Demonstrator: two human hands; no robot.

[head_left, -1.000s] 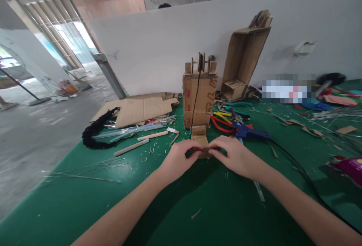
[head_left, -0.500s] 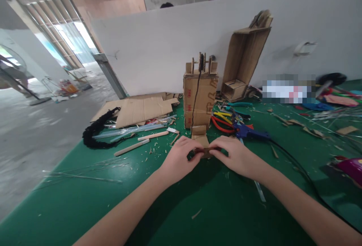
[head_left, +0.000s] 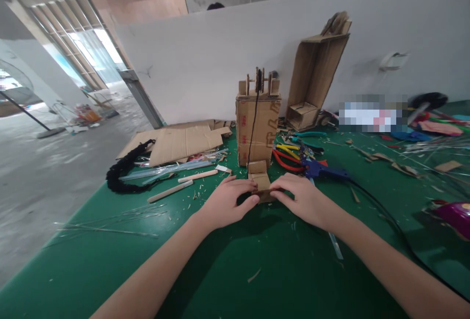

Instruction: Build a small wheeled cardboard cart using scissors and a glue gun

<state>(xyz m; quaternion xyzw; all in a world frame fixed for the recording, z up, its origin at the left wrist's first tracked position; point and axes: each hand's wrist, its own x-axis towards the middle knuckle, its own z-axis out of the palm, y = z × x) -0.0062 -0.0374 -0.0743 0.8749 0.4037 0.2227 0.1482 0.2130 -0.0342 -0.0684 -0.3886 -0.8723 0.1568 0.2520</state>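
Green table [head_left: 110,240], head view — left hand [head_left: 223,204] and right hand [head_left: 303,199] both pinch a small cardboard piece [head_left: 263,188] lying on it, just before the cardboard tower [head_left: 257,125]; blue glue gun [head_left: 323,171] near the right hand.

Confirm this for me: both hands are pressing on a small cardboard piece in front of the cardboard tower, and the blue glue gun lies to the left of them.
One detail is off. The head view shows the blue glue gun lying to the right of the hands, not the left. Both the left hand and right hand do rest on the small cardboard piece before the cardboard tower.
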